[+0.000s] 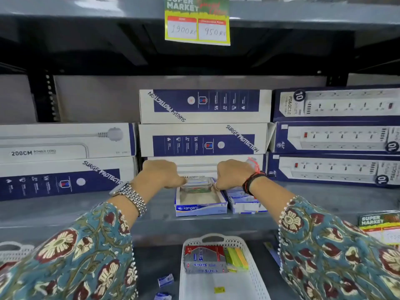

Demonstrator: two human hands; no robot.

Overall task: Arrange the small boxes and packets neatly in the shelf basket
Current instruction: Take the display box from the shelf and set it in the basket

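Observation:
Both my hands reach onto the middle shelf. My left hand (161, 173) and my right hand (232, 174) grip the two ends of a small clear plastic box (197, 184), held over the back of an open blue and white Kangaro carton (201, 207). A second stack of small blue and white packets (246, 202) lies just right of the carton. Below, on the lower shelf, a white perforated basket (255, 276) holds a red and grey packet (204, 259) and yellow, green and orange strips (236, 257). Two small blue packets (165, 280) lie loose left of the basket.
Large power-strip boxes (205, 139) are stacked behind and on both sides of my hands. A price tag (197, 21) hangs from the upper shelf edge. Another tag (381, 226) sits at the right, and part of another white basket (13, 250) shows at the lower left.

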